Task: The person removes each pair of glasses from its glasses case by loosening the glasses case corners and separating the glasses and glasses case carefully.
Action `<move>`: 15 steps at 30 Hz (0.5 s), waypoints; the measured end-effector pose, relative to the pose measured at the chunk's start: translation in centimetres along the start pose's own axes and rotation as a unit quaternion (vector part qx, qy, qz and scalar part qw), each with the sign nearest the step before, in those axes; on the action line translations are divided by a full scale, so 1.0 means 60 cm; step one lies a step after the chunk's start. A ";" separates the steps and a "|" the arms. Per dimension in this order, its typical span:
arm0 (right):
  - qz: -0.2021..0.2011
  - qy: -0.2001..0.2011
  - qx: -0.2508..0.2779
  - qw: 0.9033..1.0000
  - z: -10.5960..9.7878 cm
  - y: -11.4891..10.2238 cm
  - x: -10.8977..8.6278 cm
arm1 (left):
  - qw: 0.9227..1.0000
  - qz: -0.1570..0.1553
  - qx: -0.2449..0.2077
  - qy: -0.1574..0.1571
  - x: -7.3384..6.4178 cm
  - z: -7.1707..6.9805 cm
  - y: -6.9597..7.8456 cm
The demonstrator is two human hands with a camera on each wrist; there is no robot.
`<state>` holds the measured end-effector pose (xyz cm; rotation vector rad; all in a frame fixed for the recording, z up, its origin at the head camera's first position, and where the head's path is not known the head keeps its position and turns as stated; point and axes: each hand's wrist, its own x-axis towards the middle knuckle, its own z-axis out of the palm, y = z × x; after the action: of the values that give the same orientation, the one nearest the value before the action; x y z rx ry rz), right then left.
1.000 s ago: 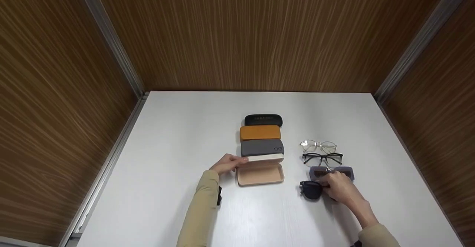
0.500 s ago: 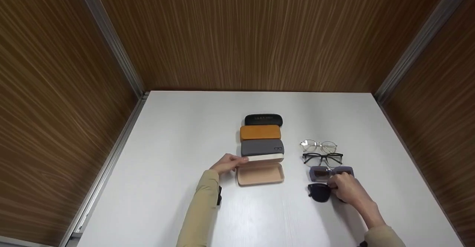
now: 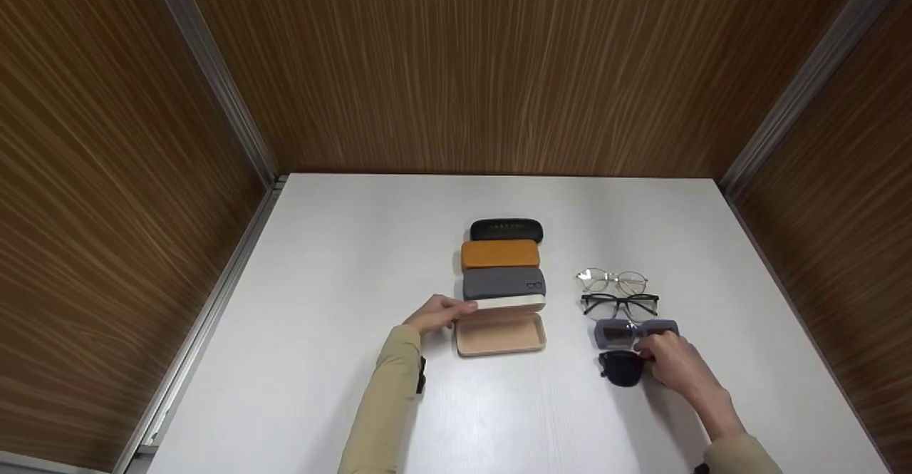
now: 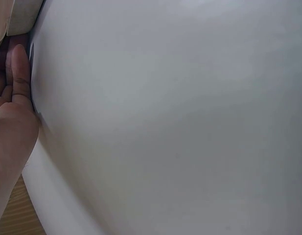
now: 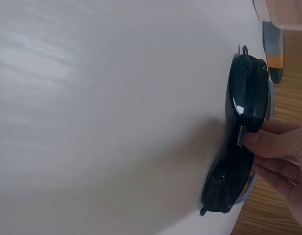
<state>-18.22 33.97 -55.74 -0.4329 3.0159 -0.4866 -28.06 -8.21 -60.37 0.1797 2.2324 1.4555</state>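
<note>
In the head view my left hand (image 3: 436,314) holds the left end of the raised lid of a white glasses case (image 3: 507,303), thumb at its edge. Its pink inside (image 3: 500,336) shows, with nothing in it. On the right, my right hand (image 3: 680,367) pinches black sunglasses (image 3: 622,369) by the bridge. The right wrist view shows both dark lenses (image 5: 248,93) low over the white surface, with the thumb on the bridge. Just beyond lie purple-framed sunglasses (image 3: 614,333), partly covered by the hand.
Beyond the open case lie a grey case (image 3: 502,283), an orange case (image 3: 500,254) and a black case (image 3: 506,229). Black-framed glasses (image 3: 620,299) and thin metal-framed glasses (image 3: 594,279) lie behind the purple pair. Wood-grain panels (image 3: 456,68) border the white table (image 3: 342,246).
My right hand has moved right and slightly nearer with the black sunglasses, uncovering more of the purple pair. The left hand and the case lid stay as they were.
</note>
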 end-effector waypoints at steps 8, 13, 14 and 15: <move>-0.020 0.008 0.016 1.000 -0.016 -0.027 0.009 | 1.000 0.003 0.000 -0.001 0.002 0.000 -0.001; -0.063 0.049 0.072 0.994 0.007 -0.067 0.035 | 1.000 0.008 -0.002 0.000 0.000 0.000 -0.002; -0.072 0.058 0.088 0.992 0.015 -0.076 0.042 | 1.000 0.008 -0.001 0.000 0.000 0.000 -0.002; -0.079 0.064 0.108 0.989 0.025 -0.085 0.049 | 1.000 0.007 -0.002 -0.001 -0.001 0.000 -0.002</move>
<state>-19.53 28.03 -55.56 -0.6506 3.0154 -0.8735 -28.01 -8.28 -60.47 0.1963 2.2300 1.4673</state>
